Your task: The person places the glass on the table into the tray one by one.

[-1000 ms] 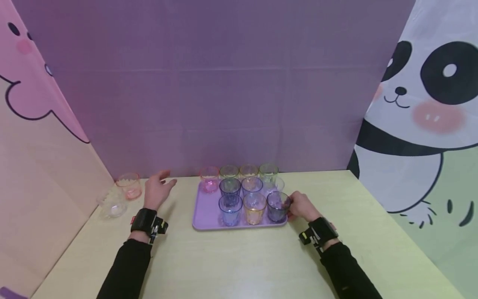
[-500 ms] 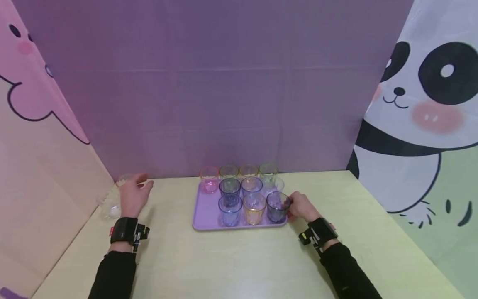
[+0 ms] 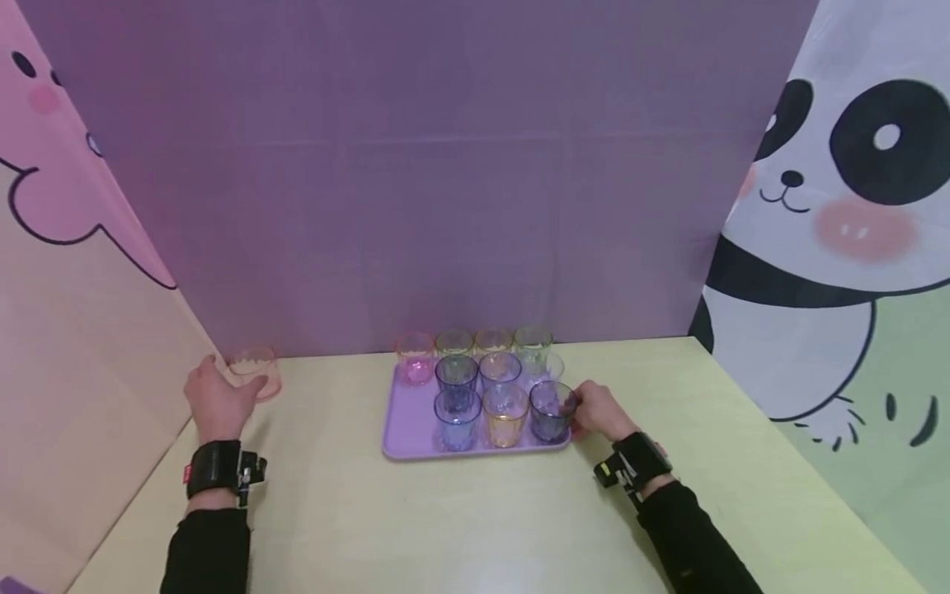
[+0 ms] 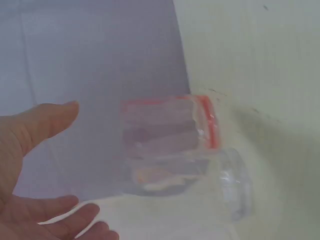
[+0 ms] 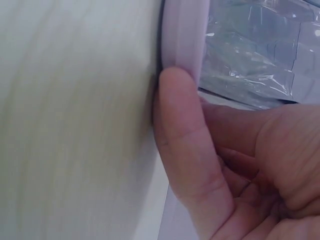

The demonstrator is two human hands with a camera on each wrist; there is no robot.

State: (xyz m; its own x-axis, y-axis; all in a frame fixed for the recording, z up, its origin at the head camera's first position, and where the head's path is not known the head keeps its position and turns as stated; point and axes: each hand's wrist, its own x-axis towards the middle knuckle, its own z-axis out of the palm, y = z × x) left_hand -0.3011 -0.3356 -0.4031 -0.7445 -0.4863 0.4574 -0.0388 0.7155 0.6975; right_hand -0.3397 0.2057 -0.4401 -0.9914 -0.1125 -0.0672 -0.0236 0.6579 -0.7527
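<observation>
My left hand is at the far left corner, thumb and fingers spread. In the left wrist view it reaches toward a clear glass with a gap still showing; in the head view it covers that glass. A glass with a red-orange rim stands upright just to its right. At the right edge of the purple tray, my right hand grips the rim with curled fingers. Right beside those fingers is a dark grey glass. A fingertip presses the tray's rim in the right wrist view.
On the tray several coloured glasses stand upright, among them a blue glass, a yellow glass and a pink glass. Behind the wooden table is a purple backdrop; printed panels flank both sides.
My left hand has moved left, passing in front of the red-orange-rimmed glass to the clear glass. The right hand has stayed at the tray's edge.
</observation>
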